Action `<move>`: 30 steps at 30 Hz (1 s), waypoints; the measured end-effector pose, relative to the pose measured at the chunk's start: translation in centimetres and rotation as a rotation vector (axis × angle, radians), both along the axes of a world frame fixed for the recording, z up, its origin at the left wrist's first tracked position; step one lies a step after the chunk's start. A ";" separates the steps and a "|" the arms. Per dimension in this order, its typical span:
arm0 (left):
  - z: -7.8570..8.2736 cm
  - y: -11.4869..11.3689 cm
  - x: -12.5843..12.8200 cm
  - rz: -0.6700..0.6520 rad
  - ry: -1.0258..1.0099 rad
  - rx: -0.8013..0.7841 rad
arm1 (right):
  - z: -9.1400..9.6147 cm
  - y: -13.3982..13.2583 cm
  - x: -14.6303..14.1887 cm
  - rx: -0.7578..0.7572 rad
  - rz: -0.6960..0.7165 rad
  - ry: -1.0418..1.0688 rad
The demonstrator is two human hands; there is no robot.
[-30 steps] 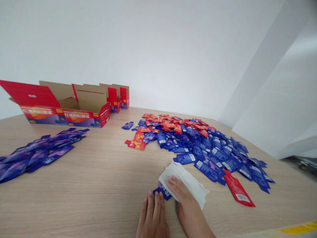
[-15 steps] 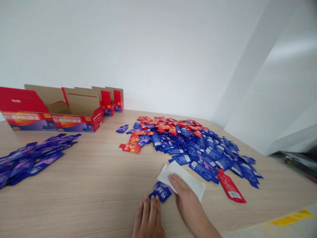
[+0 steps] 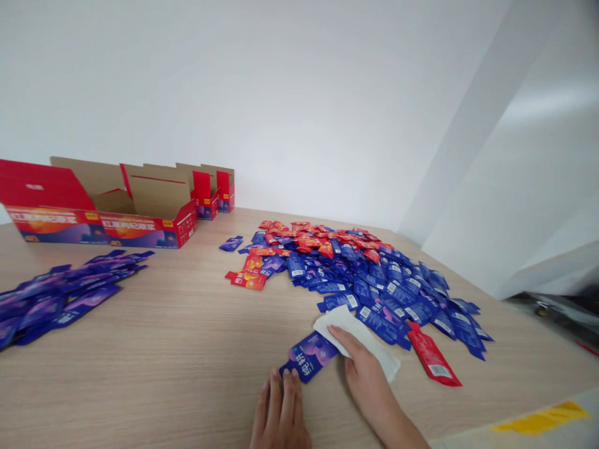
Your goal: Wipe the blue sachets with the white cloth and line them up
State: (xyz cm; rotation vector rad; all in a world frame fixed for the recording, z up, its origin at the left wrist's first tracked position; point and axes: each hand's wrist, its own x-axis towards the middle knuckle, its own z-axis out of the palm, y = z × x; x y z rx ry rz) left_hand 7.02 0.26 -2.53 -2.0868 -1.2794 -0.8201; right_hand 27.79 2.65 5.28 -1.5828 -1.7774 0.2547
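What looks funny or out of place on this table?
One red sachet lies alone beside the near edge of the blue sachet pile. It looks odd because most of the other red sachets are bunched together at the pile's far side.

A wood-grain table [image 3: 140, 380] is covered by a heap of blue and red sachets [image 3: 360, 277]; purple sachets [image 3: 60, 302] are laid at the left, and open red cartons [image 3: 150, 218] are stood along the far edge.
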 end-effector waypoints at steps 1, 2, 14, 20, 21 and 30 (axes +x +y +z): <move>-0.1 0.0 0.1 0.003 -0.002 0.004 | 0.6 -0.3 -0.1 0.011 -0.001 0.017; -0.2 0.0 0.1 0.001 -0.004 0.004 | 0.9 -0.7 -0.8 0.023 0.023 0.024; 0.4 -0.3 0.2 0.012 -0.008 -0.037 | -2.0 0.5 -0.5 0.041 0.029 -0.089; 0.2 -0.4 0.2 0.004 -0.015 -0.040 | -2.2 -0.5 -2.9 0.042 0.315 -0.134; 0.3 -0.4 0.1 -0.002 -0.008 -0.046 | -2.0 -0.3 -2.4 0.036 0.274 -0.128; -0.3 -0.2 0.2 -0.030 -0.011 -0.003 | -2.1 -1.3 -3.1 0.007 0.308 -0.062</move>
